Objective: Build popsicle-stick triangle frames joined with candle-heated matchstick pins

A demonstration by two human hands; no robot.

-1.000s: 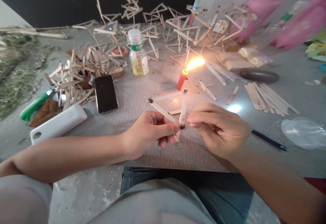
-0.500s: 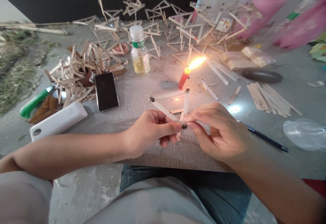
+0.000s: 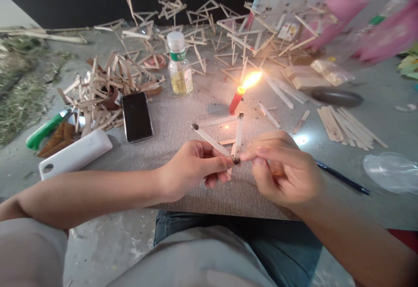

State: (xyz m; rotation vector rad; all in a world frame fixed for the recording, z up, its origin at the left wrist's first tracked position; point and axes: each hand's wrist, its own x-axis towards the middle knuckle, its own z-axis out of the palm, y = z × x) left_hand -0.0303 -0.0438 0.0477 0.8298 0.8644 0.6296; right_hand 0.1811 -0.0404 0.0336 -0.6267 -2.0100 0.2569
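My left hand (image 3: 199, 167) pinches one corner of a triangle of pale wooden craft sticks (image 3: 210, 139), thumb on top. The triangle's corners carry dark, blackened blobs; one blob (image 3: 237, 160) sits just past my left thumb. My right hand (image 3: 284, 167) is close on the right, fingers curled and thumb bent in, with nothing visible in them. Its index fingertip is beside that corner; whether it touches I cannot tell. Beyond the triangle, a lit red candle (image 3: 235, 103) leans a little, its flame blown to the right. Another stick (image 3: 227, 142) shows behind the triangle.
Left are a phone (image 3: 137, 117), a white power bank (image 3: 76, 154), a green-handled tool (image 3: 45, 132) and a stick pile (image 3: 98, 99). A bottle of yellowish liquid (image 3: 180, 71) stands behind. A pen (image 3: 342, 177) and loose sticks (image 3: 346, 126) lie right; a joined-stick structure (image 3: 235, 38) spreads across the back.
My right hand has drawn slightly right, off the triangle's side stick where its fingers were, and its fingers have curled more. My left hand and the triangle stay nearly in place.
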